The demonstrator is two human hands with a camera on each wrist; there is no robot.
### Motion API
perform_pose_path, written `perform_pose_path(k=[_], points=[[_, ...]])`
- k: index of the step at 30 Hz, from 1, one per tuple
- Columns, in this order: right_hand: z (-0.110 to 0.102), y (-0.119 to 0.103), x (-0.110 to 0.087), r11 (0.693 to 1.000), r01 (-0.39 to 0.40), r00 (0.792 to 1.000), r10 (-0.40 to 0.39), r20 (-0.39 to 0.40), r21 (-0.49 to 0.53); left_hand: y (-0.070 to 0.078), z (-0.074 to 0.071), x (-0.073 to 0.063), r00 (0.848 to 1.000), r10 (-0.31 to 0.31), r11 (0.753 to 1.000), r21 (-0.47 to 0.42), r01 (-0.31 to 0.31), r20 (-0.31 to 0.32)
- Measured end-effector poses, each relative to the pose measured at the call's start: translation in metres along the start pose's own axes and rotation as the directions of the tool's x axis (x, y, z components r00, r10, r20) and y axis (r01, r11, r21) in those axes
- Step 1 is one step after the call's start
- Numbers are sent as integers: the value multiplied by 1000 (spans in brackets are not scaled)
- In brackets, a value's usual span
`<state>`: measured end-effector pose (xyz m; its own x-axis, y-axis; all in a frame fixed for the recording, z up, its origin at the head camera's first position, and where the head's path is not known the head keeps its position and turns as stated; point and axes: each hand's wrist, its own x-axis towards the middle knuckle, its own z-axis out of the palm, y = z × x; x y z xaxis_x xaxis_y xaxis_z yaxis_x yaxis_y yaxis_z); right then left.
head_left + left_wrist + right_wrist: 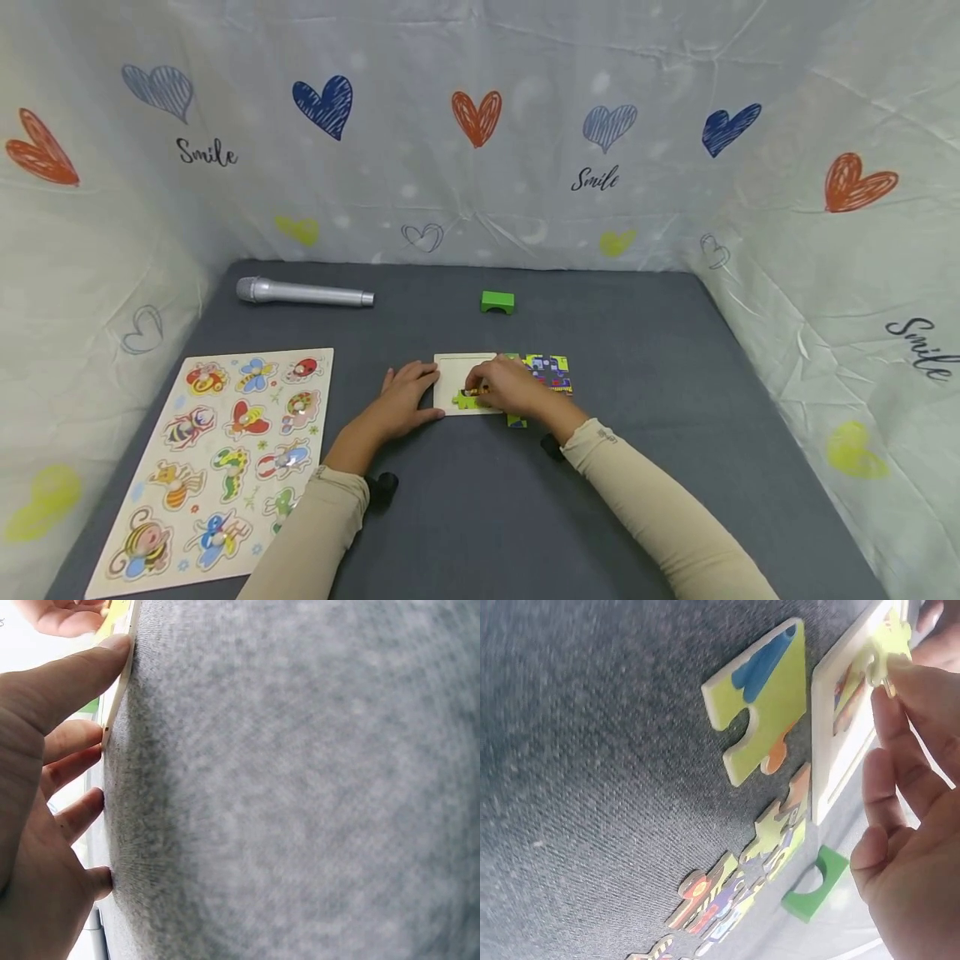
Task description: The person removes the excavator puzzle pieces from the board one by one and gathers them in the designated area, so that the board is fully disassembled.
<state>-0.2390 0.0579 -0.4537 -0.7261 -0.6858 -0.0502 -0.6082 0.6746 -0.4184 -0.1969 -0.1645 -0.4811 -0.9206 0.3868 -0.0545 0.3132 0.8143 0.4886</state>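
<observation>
A small pale wooden puzzle tray (459, 371) lies mid-table, with yellow-green jigsaw pieces (462, 402) along its near side. My left hand (403, 402) rests at the tray's left end, fingers spread; its thumb touches the near corner in the left wrist view. Over the tray, my right hand (517, 387) pinches a yellow-green puzzle piece (877, 671) between thumb and fingertips; in the head view this hand partly covers it. Just right of the tray lie loose pieces, one yellow-green with a blue stripe (787, 694) and several colourful ones (551, 364).
A green arch block (498, 302) stands beyond the tray. At the back left lies a silver microphone (307, 293). A large insect peg puzzle board (251, 387) occupies the left of the grey table (630, 333). White printed cloth (405, 175) surrounds the table's back and sides.
</observation>
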Motion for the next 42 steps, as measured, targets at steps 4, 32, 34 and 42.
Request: perform_pose_path(k=[4,32,34,42], points=[[-3,-1,-5,997,-9,999,12,-41,77,2,2,2,1000,18,1000,-4,-18,-14],[-37,52,-82,966,-228,973,221,65,122,0,0,-3,999,28,1000,9,-28,-31],[-36,49,-78,966,-221,975,216,50,131,0,-1,-3,999,27,1000,15,-27,-34],[-17,23,-43,992,-115,992,112,59,43,-2,3,-1,998,44,999,21,-43,-52]])
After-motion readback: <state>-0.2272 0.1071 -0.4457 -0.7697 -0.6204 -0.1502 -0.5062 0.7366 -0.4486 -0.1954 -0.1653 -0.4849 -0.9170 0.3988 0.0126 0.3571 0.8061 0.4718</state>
